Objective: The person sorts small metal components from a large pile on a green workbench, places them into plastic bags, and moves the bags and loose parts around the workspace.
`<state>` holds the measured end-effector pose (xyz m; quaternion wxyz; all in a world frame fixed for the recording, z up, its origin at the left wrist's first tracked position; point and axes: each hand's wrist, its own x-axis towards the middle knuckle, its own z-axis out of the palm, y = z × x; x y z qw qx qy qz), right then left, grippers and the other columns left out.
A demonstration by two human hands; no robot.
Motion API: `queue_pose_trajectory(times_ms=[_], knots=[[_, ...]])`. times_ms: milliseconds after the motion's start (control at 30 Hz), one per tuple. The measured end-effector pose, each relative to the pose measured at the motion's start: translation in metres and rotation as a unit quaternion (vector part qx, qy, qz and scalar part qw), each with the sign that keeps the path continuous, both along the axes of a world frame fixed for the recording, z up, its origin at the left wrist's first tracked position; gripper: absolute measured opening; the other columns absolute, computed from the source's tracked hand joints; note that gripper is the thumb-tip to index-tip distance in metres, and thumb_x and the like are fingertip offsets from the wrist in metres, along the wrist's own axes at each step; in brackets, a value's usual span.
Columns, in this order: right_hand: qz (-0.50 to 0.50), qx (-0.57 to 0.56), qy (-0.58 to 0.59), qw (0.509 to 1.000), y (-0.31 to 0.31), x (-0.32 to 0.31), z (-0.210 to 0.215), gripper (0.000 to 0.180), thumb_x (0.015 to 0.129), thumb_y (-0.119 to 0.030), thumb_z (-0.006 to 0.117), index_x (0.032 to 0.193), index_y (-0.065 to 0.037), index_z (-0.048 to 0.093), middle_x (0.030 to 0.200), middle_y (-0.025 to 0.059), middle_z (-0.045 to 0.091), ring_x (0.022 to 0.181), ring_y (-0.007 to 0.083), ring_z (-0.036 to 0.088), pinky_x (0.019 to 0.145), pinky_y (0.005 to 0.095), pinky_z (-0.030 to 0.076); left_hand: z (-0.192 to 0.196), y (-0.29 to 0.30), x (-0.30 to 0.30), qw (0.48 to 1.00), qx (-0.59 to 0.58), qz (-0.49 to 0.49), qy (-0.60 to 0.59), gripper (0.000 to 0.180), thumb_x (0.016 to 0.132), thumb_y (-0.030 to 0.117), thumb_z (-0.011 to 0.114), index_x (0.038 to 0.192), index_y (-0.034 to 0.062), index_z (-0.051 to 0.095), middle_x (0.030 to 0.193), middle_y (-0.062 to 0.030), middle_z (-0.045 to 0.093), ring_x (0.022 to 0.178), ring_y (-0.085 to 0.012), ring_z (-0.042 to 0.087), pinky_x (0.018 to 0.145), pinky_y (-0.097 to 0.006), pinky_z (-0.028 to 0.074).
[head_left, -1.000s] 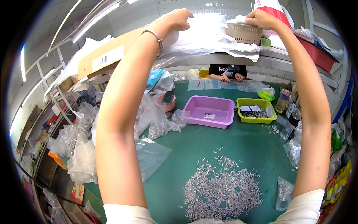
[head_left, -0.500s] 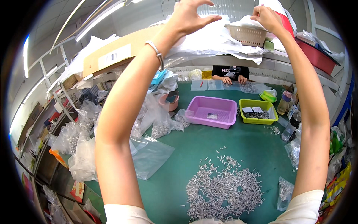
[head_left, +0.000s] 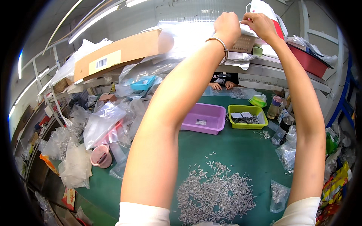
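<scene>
Both my arms reach up over the table to the shelf. My left hand (head_left: pixel 227 27), with a silver bangle on its wrist, is closed in front of the beige basket (head_left: pixel 242 44). Its fingertips face away, so what they hold is hidden. Close to its right, my right hand (head_left: pixel 261 26) has fingers and thumb pinched together. A bit of white shows between the two hands, but I cannot make out what is gripped. Below, a heap of small curved silver metal pieces (head_left: pixel 217 194) lies spread on the green table (head_left: pixel 203 145).
A purple tray (head_left: pixel 211 117) and a yellow-green basket (head_left: pixel 247 122) of metal parts stand mid-table. Bottles (head_left: pixel 281 130) and a small bag of pieces (head_left: pixel 279 196) are at right. Plastic bags (head_left: pixel 103 126) and a pink bucket (head_left: pixel 101 156) crowd the left. Another person's hands (head_left: pixel 222 85) work opposite.
My left hand has swung right toward my right hand, going from spread fingers to closed. My right hand stays pinched near the basket. The whole view has shifted slightly.
</scene>
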<state>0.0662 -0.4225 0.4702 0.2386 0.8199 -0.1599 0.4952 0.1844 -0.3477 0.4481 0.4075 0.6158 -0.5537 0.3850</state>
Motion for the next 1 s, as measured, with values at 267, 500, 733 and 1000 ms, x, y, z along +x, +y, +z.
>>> queue_pose_trajectory(times_ms=[267, 500, 733, 1000], knots=[[-0.02, 0.041, -0.051, 0.998, -0.025, -0.032, -0.008, 0.022, 0.083, -0.031, 0.056, 0.089, -0.012, 0.066, 0.077, 0.009, 0.063, 0.069, 0.0284, 0.059, 0.06, 0.038, 0.045, 0.004, -0.018, 0.006, 0.996, -0.086, -0.009, 0.026, 0.014, 0.067, 0.012, 0.07, 0.07, -0.0007, 0.065, 0.076, -0.0209, 0.063, 0.076, -0.0353, 0.062, 0.066, -0.039, 0.05], [-0.021, 0.04, -0.052, 0.998, -0.008, -0.038, -0.028, 0.021, 0.082, -0.029, 0.056, 0.089, -0.011, 0.066, 0.078, 0.0099, 0.064, 0.074, 0.0289, 0.061, 0.064, 0.04, 0.047, 0.01, -0.027, 0.02, 0.957, -0.164, -0.157, 0.18, 0.018, 0.066, 0.008, 0.071, 0.068, -0.0034, 0.057, 0.073, -0.0235, 0.06, 0.073, -0.0368, 0.059, 0.07, -0.041, 0.046], [0.063, 0.007, -0.128, 0.99, -0.003, -0.057, -0.031, 0.027, 0.082, -0.029, 0.058, 0.088, -0.004, 0.065, 0.074, 0.012, 0.064, 0.063, 0.0261, 0.06, 0.06, 0.0332, 0.046, 0.015, -0.009, 0.001, 0.953, -0.269, -0.136, -0.004, 0.018, 0.073, 0.007, 0.06, 0.089, -0.0005, 0.063, 0.084, -0.0208, 0.059, 0.086, -0.0353, 0.056, 0.079, -0.039, 0.043], [0.359, 0.476, -0.151, 0.788, 0.137, -0.123, -0.145, 0.039, 0.08, -0.04, 0.062, 0.094, -0.003, 0.065, 0.067, 0.0057, 0.061, 0.059, 0.0114, 0.056, 0.055, 0.0281, 0.048, -0.044, 0.115, -0.09, 0.913, -0.25, -0.213, -0.241, 0.01, 0.072, 0.0, 0.067, 0.071, 0.0008, 0.057, 0.064, -0.0054, 0.055, 0.058, -0.0151, 0.054, 0.057, -0.022, 0.044]])
